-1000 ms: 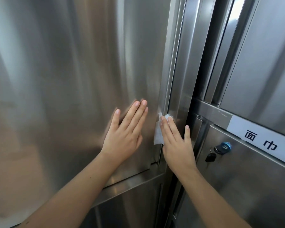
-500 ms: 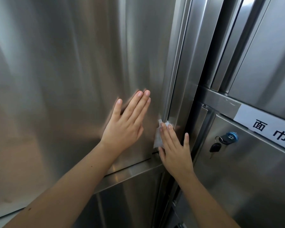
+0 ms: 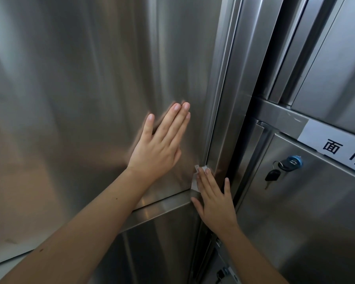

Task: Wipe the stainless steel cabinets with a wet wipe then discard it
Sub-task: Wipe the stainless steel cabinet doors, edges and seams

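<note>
Two hands on steel cabinets, one wipe pressed at a door's lower right corner.

Left of the wipe, the left hand lies flat on the big door, fingers straight and together, holding nothing. The right hand pins the one wipe against the door's edge, fingers extended, thumb spread. Right of the wipe: one white label, one blue lock, one key hanging from it.
</note>
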Action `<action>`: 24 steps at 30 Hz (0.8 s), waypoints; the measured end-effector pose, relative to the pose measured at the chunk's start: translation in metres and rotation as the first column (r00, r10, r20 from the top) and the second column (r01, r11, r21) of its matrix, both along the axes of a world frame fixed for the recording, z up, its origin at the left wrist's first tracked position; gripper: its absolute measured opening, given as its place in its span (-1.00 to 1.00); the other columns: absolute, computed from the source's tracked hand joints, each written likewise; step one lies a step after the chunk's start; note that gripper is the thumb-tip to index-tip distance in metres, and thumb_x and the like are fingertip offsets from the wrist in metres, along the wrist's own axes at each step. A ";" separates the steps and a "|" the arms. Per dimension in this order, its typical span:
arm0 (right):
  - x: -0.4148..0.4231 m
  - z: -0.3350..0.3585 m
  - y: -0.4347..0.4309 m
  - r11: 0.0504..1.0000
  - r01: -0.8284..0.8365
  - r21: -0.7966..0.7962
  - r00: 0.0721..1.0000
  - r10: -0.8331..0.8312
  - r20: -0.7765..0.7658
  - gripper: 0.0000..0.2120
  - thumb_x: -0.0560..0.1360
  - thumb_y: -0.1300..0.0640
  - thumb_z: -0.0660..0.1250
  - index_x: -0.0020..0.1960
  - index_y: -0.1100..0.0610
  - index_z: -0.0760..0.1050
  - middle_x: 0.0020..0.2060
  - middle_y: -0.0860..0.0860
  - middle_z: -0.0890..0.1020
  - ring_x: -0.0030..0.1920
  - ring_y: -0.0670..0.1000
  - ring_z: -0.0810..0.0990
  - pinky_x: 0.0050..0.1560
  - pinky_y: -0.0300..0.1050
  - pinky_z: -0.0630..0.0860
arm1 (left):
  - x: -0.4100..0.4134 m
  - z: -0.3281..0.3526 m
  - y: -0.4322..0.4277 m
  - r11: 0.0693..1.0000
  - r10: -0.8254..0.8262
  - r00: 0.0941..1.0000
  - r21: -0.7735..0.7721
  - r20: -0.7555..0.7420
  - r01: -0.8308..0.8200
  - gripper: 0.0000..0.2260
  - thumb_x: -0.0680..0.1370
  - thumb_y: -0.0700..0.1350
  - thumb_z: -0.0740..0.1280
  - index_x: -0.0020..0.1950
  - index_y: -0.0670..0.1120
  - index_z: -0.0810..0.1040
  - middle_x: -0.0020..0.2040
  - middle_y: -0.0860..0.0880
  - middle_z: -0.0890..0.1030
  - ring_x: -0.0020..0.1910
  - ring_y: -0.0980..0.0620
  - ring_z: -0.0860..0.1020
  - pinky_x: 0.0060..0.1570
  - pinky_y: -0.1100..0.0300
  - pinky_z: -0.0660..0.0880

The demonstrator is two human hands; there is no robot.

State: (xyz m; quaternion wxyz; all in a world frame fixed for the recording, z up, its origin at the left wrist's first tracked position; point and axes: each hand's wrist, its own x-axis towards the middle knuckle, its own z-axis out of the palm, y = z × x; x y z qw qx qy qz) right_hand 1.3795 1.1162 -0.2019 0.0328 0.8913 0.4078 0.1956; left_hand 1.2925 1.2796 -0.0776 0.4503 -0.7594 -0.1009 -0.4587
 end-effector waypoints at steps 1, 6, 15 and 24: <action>-0.002 -0.002 -0.001 1.000 -0.003 -0.002 1.000 0.003 -0.029 -0.38 0.58 -0.17 -0.22 0.45 0.17 0.22 0.47 0.04 0.20 0.46 0.03 0.15 0.34 0.27 0.12 | 0.000 0.000 0.000 1.000 0.000 1.000 -0.001 0.000 0.000 -0.45 0.54 -0.06 0.04 0.52 -0.19 0.11 0.50 -0.08 0.10 0.47 0.00 0.11 0.37 -0.14 -0.07; -0.016 -0.007 -0.003 0.997 -0.008 0.077 0.988 0.020 -0.154 -0.35 0.59 -0.18 -0.27 0.40 0.15 0.33 0.41 0.05 0.33 0.41 0.01 0.28 0.25 0.29 0.28 | -0.001 0.000 0.000 1.000 0.003 1.000 -0.016 -0.005 -0.003 -0.47 0.55 -0.07 0.00 0.52 -0.19 0.11 0.50 -0.08 0.10 0.47 -0.01 0.11 0.37 -0.14 -0.09; -0.023 -0.017 0.000 0.970 -0.107 0.219 0.994 0.109 0.000 -0.49 0.48 -0.12 0.23 0.31 0.16 0.46 0.31 0.10 0.47 0.31 0.09 0.44 0.18 0.29 0.28 | -0.010 -0.001 -0.011 0.961 -0.137 0.989 -0.249 -0.050 0.121 -0.48 0.53 -0.10 0.07 0.50 -0.17 0.16 0.50 -0.08 0.13 0.47 -0.02 0.07 0.42 -0.11 -0.14; -0.029 -0.025 -0.011 0.918 -0.242 0.315 0.968 0.250 0.015 -0.40 0.21 0.23 0.57 0.23 0.16 0.54 0.21 0.24 0.53 0.19 0.23 0.53 0.04 0.25 0.50 | -0.053 -0.057 -0.044 0.747 -0.308 0.945 -0.642 -0.105 0.173 -0.54 0.49 -0.14 0.11 0.39 -0.20 0.38 0.47 -0.15 0.25 0.48 -0.08 0.15 0.38 -0.15 0.05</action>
